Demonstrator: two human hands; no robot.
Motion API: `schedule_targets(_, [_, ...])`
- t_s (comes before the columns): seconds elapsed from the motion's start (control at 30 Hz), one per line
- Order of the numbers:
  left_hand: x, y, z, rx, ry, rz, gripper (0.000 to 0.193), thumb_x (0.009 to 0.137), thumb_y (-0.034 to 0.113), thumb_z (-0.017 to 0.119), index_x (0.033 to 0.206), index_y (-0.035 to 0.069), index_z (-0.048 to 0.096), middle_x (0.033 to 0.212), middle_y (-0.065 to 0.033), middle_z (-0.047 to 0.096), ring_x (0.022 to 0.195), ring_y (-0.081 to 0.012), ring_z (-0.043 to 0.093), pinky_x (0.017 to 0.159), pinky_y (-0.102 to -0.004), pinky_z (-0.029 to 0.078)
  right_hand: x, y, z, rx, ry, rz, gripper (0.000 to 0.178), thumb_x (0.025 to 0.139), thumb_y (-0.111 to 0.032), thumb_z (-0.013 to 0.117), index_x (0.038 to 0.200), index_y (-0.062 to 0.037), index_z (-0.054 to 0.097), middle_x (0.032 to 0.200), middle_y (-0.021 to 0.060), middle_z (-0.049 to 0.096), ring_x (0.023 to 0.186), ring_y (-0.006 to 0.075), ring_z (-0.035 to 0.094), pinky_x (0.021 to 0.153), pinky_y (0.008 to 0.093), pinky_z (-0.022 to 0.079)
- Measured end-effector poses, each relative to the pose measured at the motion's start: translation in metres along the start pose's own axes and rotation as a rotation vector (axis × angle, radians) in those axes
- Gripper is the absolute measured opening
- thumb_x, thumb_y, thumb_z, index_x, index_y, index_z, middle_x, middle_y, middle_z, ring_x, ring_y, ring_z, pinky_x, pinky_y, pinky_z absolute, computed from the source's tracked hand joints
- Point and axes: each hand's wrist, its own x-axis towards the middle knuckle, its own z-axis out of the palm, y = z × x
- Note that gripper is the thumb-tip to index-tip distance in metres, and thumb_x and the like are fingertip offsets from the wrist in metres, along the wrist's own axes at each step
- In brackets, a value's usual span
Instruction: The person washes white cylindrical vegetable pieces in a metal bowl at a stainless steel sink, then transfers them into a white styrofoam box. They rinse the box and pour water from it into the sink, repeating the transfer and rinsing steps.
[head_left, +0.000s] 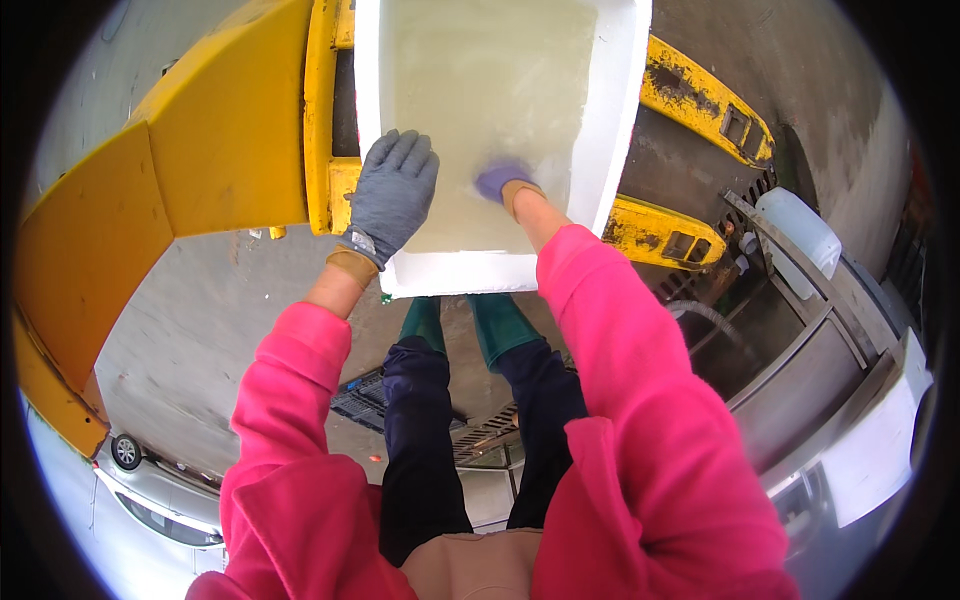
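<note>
A white foam box (614, 110) stands in front of me, filled with cloudy, greenish water (480, 80). My left hand (396, 188), in a grey glove, lies over the box's left rim near the front corner. Its fingers are stretched out side by side over the water's edge, and it holds nothing I can see. My right hand (503, 178) reaches down into the water toward the right of the box. Its glove looks purple through the murk. The fingers are under the surface and blurred, so what they touch is hidden. A tan cuff shows at each wrist.
Yellow metal forks (705, 95) stick out right from beneath the box, joined to a big yellow body (225, 120) on the left. At right stand a metal frame (790, 350), a pale plastic container (800, 230) and a white panel (878, 440). A dark crate (360, 400) lies near my legs.
</note>
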Motion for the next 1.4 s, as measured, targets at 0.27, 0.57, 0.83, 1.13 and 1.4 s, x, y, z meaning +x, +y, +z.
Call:
schedule_targets(0.27, [0.0,0.001,0.001,0.016,0.011,-0.008,0.024,0.081,0.012,0.063,0.104,0.006,0.063,0.118,-0.0103,0.06,0.117,-0.0266,0.052,0.107,-0.0439,0.034,0.007,-0.048,0.07,0.045,-0.243,-0.183,0.042,0.091,-0.034,0.044,0.116,-0.0075,0.066,0.123,0.0164,0.062,0.113,0.0348,0.058,0.096,0.0433,0.043])
schedule_targets(0.57, [0.002,0.002,-0.004,0.037,0.0,-0.008,0.022,0.081,0.014,0.062,0.102,0.007,0.064,0.116,-0.0093,0.061,0.116,-0.0258,0.053,0.106,-0.0434,0.035,-0.052,-0.109,0.033,0.263,-0.014,-0.312,0.035,0.09,-0.029,0.048,0.106,-0.0049,0.068,0.11,0.0181,0.067,0.105,0.0329,0.063,0.09,0.043,0.047])
schedule_targets(0.83, [0.002,0.001,-0.001,0.031,0.006,-0.014,0.021,0.081,0.014,0.063,0.101,0.008,0.064,0.114,-0.0088,0.062,0.114,-0.0257,0.055,0.105,-0.0434,0.036,-0.022,-0.097,0.012,-0.097,0.269,-0.314,0.031,0.088,-0.027,0.051,0.101,-0.0064,0.069,0.106,0.0162,0.068,0.104,0.0315,0.063,0.092,0.0417,0.046])
schedule_targets(1.13, [0.001,0.001,-0.004,-0.018,0.028,-0.022,0.023,0.079,0.013,0.063,0.102,0.007,0.063,0.113,-0.0097,0.062,0.113,-0.0266,0.055,0.106,-0.0434,0.036,-0.028,-0.102,0.034,-0.038,0.113,-0.314,0.036,0.09,-0.028,0.051,0.118,-0.0072,0.06,0.12,0.0139,0.062,0.114,0.0268,0.058,0.097,0.0367,0.043])
schedule_targets(1.4, [0.0,0.0,-0.002,-0.048,0.022,-0.017,0.027,0.078,0.014,0.064,0.103,0.007,0.063,0.114,-0.011,0.061,0.114,-0.0273,0.055,0.106,-0.0434,0.035,0.038,-0.09,0.082,0.324,0.274,-0.611,0.03,0.094,-0.019,0.044,0.118,-0.0086,0.059,0.121,0.0102,0.061,0.114,0.0233,0.057,0.098,0.0339,0.042])
